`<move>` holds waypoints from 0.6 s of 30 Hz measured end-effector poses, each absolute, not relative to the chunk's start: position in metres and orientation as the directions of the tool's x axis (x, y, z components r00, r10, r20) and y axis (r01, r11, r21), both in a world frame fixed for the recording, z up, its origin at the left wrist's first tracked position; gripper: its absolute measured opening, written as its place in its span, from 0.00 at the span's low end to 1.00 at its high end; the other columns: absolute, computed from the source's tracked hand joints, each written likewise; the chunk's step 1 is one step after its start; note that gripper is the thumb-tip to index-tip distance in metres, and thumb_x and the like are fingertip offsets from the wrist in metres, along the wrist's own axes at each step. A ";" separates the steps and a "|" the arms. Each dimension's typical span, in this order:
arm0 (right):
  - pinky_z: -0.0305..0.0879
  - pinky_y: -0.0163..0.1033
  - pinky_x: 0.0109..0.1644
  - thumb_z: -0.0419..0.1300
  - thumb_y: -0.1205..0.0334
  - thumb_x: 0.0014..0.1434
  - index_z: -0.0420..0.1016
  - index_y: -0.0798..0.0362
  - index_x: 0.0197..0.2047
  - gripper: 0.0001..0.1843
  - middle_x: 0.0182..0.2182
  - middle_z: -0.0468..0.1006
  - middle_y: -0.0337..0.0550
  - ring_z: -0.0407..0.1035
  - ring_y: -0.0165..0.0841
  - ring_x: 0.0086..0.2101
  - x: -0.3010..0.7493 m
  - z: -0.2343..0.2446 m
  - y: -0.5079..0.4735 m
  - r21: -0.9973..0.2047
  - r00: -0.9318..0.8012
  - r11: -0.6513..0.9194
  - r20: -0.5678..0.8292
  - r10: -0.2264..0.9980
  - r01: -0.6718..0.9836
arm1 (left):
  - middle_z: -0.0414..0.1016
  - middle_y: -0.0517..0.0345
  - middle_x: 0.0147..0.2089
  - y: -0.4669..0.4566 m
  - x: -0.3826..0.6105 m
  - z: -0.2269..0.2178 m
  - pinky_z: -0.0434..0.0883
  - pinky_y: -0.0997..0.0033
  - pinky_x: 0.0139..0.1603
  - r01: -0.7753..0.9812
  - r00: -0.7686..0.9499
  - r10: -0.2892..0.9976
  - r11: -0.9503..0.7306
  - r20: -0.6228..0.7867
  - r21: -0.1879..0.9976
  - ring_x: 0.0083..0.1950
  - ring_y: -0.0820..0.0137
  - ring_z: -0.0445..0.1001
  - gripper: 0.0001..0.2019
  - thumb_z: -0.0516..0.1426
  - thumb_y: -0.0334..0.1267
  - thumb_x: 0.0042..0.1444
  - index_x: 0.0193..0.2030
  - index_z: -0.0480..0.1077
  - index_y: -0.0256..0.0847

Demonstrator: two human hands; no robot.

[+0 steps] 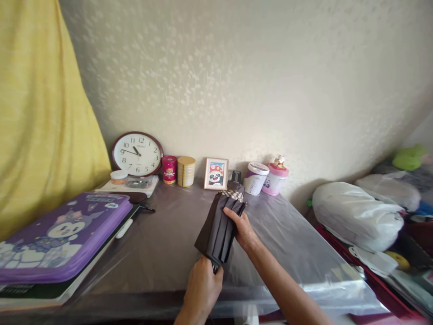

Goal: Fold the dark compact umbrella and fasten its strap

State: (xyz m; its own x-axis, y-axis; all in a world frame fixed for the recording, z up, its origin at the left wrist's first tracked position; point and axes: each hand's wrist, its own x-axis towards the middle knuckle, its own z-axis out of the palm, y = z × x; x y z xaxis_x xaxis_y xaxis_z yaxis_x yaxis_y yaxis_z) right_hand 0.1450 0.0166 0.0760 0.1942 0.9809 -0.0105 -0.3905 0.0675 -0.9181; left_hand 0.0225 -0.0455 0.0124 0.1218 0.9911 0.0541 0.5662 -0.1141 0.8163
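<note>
A folded black umbrella (216, 225) with a checkered trim near its top is held above the table, tilted with its top pointing away from me. My left hand (203, 282) is closed round the handle at the lower end, and most of the handle is hidden in it. Higher up, my right hand (241, 228) grips the folded canopy from the right side, its thumb lying across the pleats. Behind the umbrella's top stands a framed panda picture (216, 174), apart from it.
A purple cartoon case (67, 234) lies on books at the left, near a white marker (124, 229). Along the wall stand a clock (137, 153), a pink can (169, 169), a yellow can (186, 171), a white tub (256, 178) and a pink-lidded jar (275, 178). White bags (356, 214) lie right of the table.
</note>
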 end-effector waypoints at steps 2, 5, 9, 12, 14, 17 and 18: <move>0.70 0.39 0.39 0.67 0.60 0.42 0.73 0.54 0.38 0.17 0.32 0.80 0.42 0.73 0.36 0.32 0.146 0.076 0.017 -0.912 0.205 0.065 -0.021 0.979 -0.404 | 0.73 0.48 0.30 -0.045 0.021 0.013 0.64 0.67 0.34 0.537 0.130 0.990 -0.117 0.055 0.836 0.34 0.61 0.73 0.08 0.51 0.38 0.48 0.33 0.65 0.37; 0.70 0.41 0.37 0.64 0.60 0.45 0.73 0.55 0.35 0.13 0.28 0.80 0.43 0.73 0.36 0.28 0.150 0.077 0.016 -0.883 0.189 0.001 -0.100 0.977 -0.470 | 0.69 0.59 0.26 -0.048 0.018 0.021 0.62 0.73 0.23 0.171 0.299 0.951 0.030 -0.081 0.985 0.22 0.71 0.68 0.12 0.54 0.44 0.47 0.35 0.62 0.39; 0.70 0.42 0.36 0.60 0.57 0.47 0.73 0.57 0.35 0.13 0.25 0.79 0.45 0.73 0.37 0.27 0.155 0.079 0.014 -0.823 0.102 -0.133 -0.225 0.969 -0.552 | 0.63 0.66 0.22 -0.053 0.015 0.031 0.51 0.79 0.12 -0.239 0.613 0.777 0.355 -0.143 0.904 0.13 0.81 0.54 0.12 0.54 0.47 0.48 0.29 0.57 0.41; 0.70 0.42 0.36 0.62 0.56 0.47 0.73 0.57 0.37 0.16 0.26 0.79 0.45 0.73 0.37 0.27 0.155 0.079 0.013 -0.854 0.099 -0.112 -0.186 0.978 -0.507 | 0.60 0.68 0.18 -0.054 0.017 0.030 0.49 0.79 0.12 -0.162 0.566 0.806 0.313 -0.172 0.936 0.12 0.81 0.54 0.11 0.53 0.46 0.48 0.27 0.57 0.41; 0.70 0.41 0.37 0.64 0.56 0.46 0.73 0.56 0.38 0.17 0.28 0.79 0.44 0.73 0.37 0.28 0.154 0.078 0.013 -0.890 0.111 -0.051 -0.114 0.987 -0.454 | 0.61 0.67 0.18 -0.053 0.020 0.026 0.53 0.77 0.13 0.030 0.442 0.875 0.203 -0.195 0.979 0.13 0.77 0.58 0.10 0.52 0.45 0.48 0.29 0.59 0.41; 0.69 0.40 0.36 0.65 0.56 0.44 0.73 0.56 0.37 0.17 0.29 0.79 0.44 0.73 0.37 0.29 0.152 0.076 0.014 -0.916 0.138 0.011 -0.049 0.989 -0.402 | 0.70 0.56 0.25 -0.048 0.022 0.018 0.64 0.72 0.25 0.344 0.213 0.975 -0.015 -0.062 0.939 0.26 0.67 0.72 0.12 0.53 0.41 0.48 0.37 0.63 0.38; 0.69 0.40 0.36 0.66 0.57 0.44 0.73 0.55 0.36 0.17 0.29 0.79 0.43 0.73 0.37 0.29 0.152 0.075 0.015 -0.918 0.156 0.023 -0.042 0.987 -0.395 | 0.72 0.52 0.29 -0.047 0.022 0.016 0.66 0.69 0.31 0.421 0.158 0.988 -0.067 -0.001 0.905 0.32 0.63 0.74 0.13 0.53 0.40 0.47 0.40 0.63 0.37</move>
